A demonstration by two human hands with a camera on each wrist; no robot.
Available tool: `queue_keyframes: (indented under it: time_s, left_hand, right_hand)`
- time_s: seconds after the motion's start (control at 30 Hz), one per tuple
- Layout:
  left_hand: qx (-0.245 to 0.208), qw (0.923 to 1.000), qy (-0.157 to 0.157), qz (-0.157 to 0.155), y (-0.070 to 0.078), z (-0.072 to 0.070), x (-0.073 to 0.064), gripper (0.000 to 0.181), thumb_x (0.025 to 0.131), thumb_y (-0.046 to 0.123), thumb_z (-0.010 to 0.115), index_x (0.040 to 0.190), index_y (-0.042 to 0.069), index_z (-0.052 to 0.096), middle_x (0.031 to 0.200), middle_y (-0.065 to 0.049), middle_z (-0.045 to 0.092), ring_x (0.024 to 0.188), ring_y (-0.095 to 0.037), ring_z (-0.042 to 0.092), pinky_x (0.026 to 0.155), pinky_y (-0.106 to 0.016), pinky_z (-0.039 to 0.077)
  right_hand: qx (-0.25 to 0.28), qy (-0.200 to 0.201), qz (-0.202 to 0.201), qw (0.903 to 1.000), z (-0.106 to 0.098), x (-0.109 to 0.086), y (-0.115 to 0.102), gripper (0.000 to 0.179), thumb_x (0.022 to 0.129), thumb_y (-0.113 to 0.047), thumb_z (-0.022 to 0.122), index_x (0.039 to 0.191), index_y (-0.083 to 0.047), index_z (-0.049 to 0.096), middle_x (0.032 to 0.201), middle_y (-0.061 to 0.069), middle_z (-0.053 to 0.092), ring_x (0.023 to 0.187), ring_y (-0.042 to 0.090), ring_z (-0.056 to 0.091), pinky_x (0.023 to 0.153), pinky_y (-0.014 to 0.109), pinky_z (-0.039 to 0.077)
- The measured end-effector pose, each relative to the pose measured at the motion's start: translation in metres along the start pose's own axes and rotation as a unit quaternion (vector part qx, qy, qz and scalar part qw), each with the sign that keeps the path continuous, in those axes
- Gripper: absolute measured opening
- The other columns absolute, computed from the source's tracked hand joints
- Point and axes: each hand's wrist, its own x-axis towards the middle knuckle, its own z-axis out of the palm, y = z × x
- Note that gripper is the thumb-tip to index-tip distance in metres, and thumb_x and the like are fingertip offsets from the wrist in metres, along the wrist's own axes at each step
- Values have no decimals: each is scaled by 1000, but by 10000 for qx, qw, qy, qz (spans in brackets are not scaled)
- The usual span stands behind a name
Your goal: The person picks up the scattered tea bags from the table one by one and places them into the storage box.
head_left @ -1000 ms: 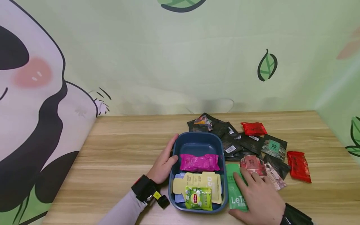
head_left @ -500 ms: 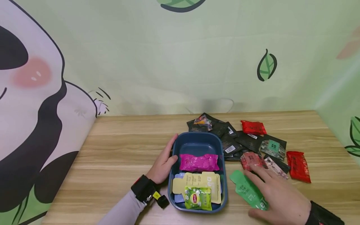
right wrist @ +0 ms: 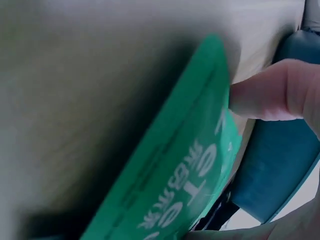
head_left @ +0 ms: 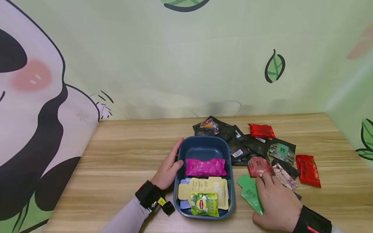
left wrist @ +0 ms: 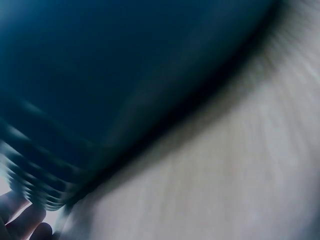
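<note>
In the head view a blue box point(head_left: 204, 139) holds a pink packet point(head_left: 205, 167), a cream carton point(head_left: 208, 188) and a green-yellow Lipton tea bag point(head_left: 204, 204). Along the box's left side rests my left hand point(head_left: 166, 171), fingers straight against the outer wall and thumb at the rim. To the right of the box my right hand point(head_left: 278, 204) grips a green tea packet point(head_left: 250, 194) between thumb and fingers. The right wrist view shows the thumb point(right wrist: 265, 95) pressed on one edge of this packet, which stands tilted over the table. Part of it is hidden under the palm.
Several black packets point(head_left: 256, 145) lie heaped behind and right of the box. Red packets point(head_left: 308, 171) lie at the far right and back. A red-and-black packet point(head_left: 259, 166) and a pinkish one point(head_left: 284, 176) lie just beyond my right fingers.
My right hand has drawn the green packet rightward from beside the box, and its fingers have curled in on it, tilting it. The left hand and box have stayed in place.
</note>
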Motion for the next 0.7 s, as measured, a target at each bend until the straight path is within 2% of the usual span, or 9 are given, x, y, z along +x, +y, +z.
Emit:
queue_keyframes:
  time_s: [0.27, 0.43, 0.6, 0.7]
  left_hand:
    - [-80, 9999, -28, 87, 0, 0, 1, 70, 100, 7, 37, 163, 26, 14, 164, 9, 22, 148, -14, 26, 117, -45, 25]
    - [-42, 9999, -15, 107, 1, 0, 1, 70, 100, 6, 37, 163, 26, 14, 164, 10, 22, 148, -14, 25, 117, -44, 24]
    - [-71, 9999, -11, 103, 0, 0, 1, 70, 100, 5, 38, 163, 26, 15, 163, 10, 23, 148, -13, 26, 117, -44, 24]
    - [-83, 9999, -13, 81, 0, 0, 1, 71, 100, 5, 37, 163, 26, 15, 163, 10, 23, 147, -13, 26, 117, -44, 25]
  right_hand:
    - [53, 168, -89, 9998, 3, 10, 0, 82, 54, -49, 78, 118, -3, 58, 103, 10, 49, 84, 25, 52, 63, 42, 50]
    - [155, 205, -191, 9995, 3, 12, -1, 72, 57, -42, 79, 115, -6, 57, 99, 7, 50, 81, 22, 52, 63, 41, 50]
    - [391, 247, -298, 9985, -7, 10, 0, 70, 62, -39, 79, 120, -6, 59, 105, 6, 53, 90, 22, 52, 77, 45, 51]
    - [543, 491, -404, 9965, -19, 8, 2, 69, 63, -33, 78, 122, -3, 60, 112, 10, 56, 97, 25, 55, 88, 49, 50]
